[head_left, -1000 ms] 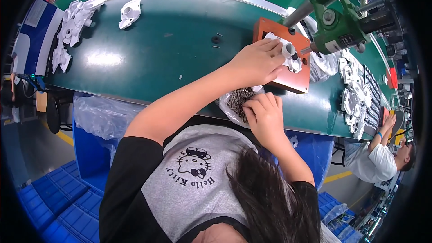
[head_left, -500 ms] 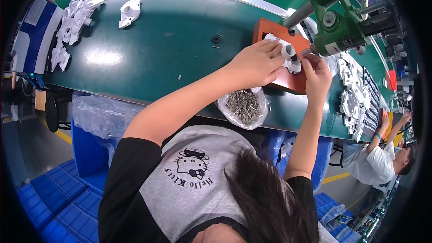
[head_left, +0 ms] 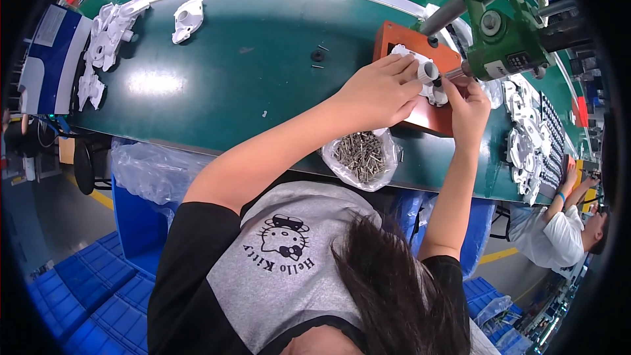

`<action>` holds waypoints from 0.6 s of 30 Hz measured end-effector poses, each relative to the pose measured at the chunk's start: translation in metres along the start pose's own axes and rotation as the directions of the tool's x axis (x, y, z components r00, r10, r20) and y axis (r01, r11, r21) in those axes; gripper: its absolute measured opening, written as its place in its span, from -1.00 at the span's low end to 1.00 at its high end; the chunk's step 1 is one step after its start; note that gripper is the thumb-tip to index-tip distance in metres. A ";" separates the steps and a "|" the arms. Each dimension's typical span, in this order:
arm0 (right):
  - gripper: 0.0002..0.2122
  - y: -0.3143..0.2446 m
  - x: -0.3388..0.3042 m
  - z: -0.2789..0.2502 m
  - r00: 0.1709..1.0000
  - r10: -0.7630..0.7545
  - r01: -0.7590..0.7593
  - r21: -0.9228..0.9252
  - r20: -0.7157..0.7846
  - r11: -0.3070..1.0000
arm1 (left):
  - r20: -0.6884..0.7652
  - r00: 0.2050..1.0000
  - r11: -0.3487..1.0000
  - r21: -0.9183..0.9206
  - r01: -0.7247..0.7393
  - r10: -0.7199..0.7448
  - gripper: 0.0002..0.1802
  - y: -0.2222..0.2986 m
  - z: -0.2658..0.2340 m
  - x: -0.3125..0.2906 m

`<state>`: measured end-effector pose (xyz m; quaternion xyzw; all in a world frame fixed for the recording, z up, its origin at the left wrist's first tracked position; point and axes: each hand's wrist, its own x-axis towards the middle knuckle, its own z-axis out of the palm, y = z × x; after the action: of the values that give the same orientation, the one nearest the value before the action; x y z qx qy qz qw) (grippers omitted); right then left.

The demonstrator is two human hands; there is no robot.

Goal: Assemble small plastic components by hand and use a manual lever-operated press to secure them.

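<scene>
A white molded plastic part (head_left: 434,94) rests on an orange block fixture (head_left: 420,118), at the right of the bench. Over its left side lies my left hand (head_left: 384,92), fingers bent around it and holding it against the block. A ribbed white round knob (head_left: 427,72) rises beside those fingertips. My right hand (head_left: 470,108) has thumb and fingers pinched at a small black piece (head_left: 438,81) next to the knob. The metal rod of a green press (head_left: 496,33) ends just above my right fingers. What lies under both sets of fingertips is hidden.
A plastic bag of metal pins (head_left: 360,158) sits at the bench's near edge. Black disc (head_left: 317,56) and loose pins lie left of the fixture. White parts are piled at far left (head_left: 105,43) and right (head_left: 526,138). Another person (head_left: 552,230) works at far right.
My right thumb has come up closer against the small black piece. My left hand stays on the white part. The whole view has shifted slightly.
</scene>
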<state>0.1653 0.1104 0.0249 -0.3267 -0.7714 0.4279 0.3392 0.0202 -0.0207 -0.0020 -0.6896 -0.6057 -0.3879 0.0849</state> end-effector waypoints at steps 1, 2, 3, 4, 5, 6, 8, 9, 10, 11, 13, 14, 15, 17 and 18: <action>-0.89 -0.003 0.000 -0.002 0.998 0.044 -0.043 -0.011 0.040 0.999 | -0.007 1.000 1.000 0.010 -0.002 0.003 -0.77 -0.001 0.000 0.000; -0.88 -0.004 -0.001 -0.004 0.993 0.089 -0.087 -0.024 0.081 0.996 | -0.006 1.000 1.000 0.010 0.000 0.000 -0.77 -0.001 0.000 0.000; -0.88 -0.002 -0.003 -0.005 0.993 0.088 -0.086 -0.024 0.081 0.996 | 0.004 1.000 1.000 -0.014 0.007 -0.006 -0.78 0.000 0.000 0.001; -0.87 0.002 -0.005 -0.005 0.995 -0.041 0.051 -0.099 0.094 0.994 | 0.013 1.000 0.999 -0.040 0.014 -0.013 -0.78 0.000 -0.001 0.002; -0.86 0.005 -0.009 -0.006 0.979 -0.167 0.185 -0.173 0.115 0.967 | 0.013 1.000 0.999 -0.042 0.014 -0.014 -0.78 0.001 -0.001 0.004; -0.84 0.006 -0.014 -0.006 0.963 -0.238 0.262 -0.230 0.127 0.937 | 0.012 1.000 0.999 -0.047 0.013 -0.012 -0.78 0.001 -0.002 0.004; -0.82 0.005 -0.019 -0.005 0.948 -0.279 0.318 -0.362 0.157 0.877 | 0.012 1.000 0.998 -0.057 0.012 -0.012 -0.78 0.001 -0.002 0.002; -0.79 0.004 -0.020 -0.003 0.928 -0.319 0.372 -0.482 0.192 0.793 | -0.005 1.000 0.999 -0.041 0.007 -0.007 -0.78 0.000 -0.001 0.001; -0.79 0.002 -0.025 -0.002 0.928 -0.318 0.371 -0.485 0.192 0.792 | -0.022 1.000 1.000 -0.026 0.001 -0.001 -0.79 -0.002 -0.001 0.001; -0.75 0.000 -0.032 -0.001 0.917 -0.330 0.399 -0.558 0.225 0.728 | -0.024 1.000 1.000 -0.030 0.001 -0.001 -0.79 -0.002 0.000 0.001; -0.72 0.003 -0.042 -0.005 0.903 -0.337 0.427 -0.627 0.265 0.652 | -0.047 0.999 0.998 -0.056 0.009 -0.011 -0.80 -0.002 0.003 -0.001; -0.70 0.009 -0.044 -0.010 0.926 -0.310 0.377 -0.495 0.216 0.783 | -0.052 0.999 0.998 -0.057 0.012 -0.015 -0.80 -0.004 0.004 0.000; -0.68 0.013 -0.043 -0.020 0.947 -0.273 0.317 -0.345 0.171 0.884 | -0.073 0.997 0.998 -0.063 -0.002 -0.003 -0.80 -0.003 0.006 0.002; -0.70 0.022 -0.017 -0.048 0.981 -0.178 0.169 -0.113 -0.079 0.979 | -0.089 0.996 0.998 -0.056 -0.011 0.006 -0.81 -0.007 0.006 0.001; -0.69 0.009 0.008 -0.058 0.979 -0.161 0.054 -0.600 -0.125 0.798 | -0.073 0.997 1.000 -0.012 0.006 -0.006 -0.80 -0.011 0.000 -0.002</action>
<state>0.2093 0.1459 0.0419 -0.4071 -0.8519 0.1159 0.3083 0.0099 -0.0199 -0.0071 -0.6737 -0.6019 -0.4166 0.1015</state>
